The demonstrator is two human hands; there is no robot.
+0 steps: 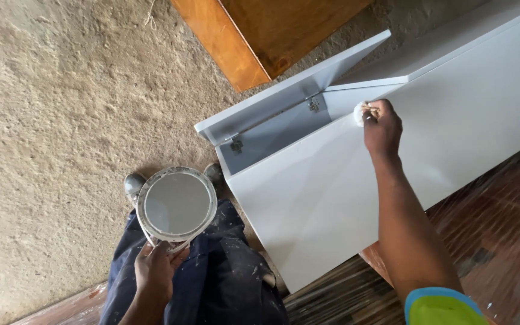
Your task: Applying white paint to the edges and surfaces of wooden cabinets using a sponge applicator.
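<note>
Head view: a person in paint-spattered blue work trousers [224,283] stands on a rough concrete floor [61,108], painting a white cabinet [392,138] whose hinged door [290,87] is propped open. The right hand [383,127] has its fingers closed around what appears to be a small brush [361,112] pressed at the rim of the opening; the left hand [154,271] grips a paint can [177,203] (grey-white inside) by its edge. The outer panels already look evenly coated; the edge is being worked.

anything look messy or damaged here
Nothing looks damaged. The paint can in the left hand has dried paint caked on its rim, and the dark trousers are paint-speckled. The white cabinet looks clean, its door open.
</note>
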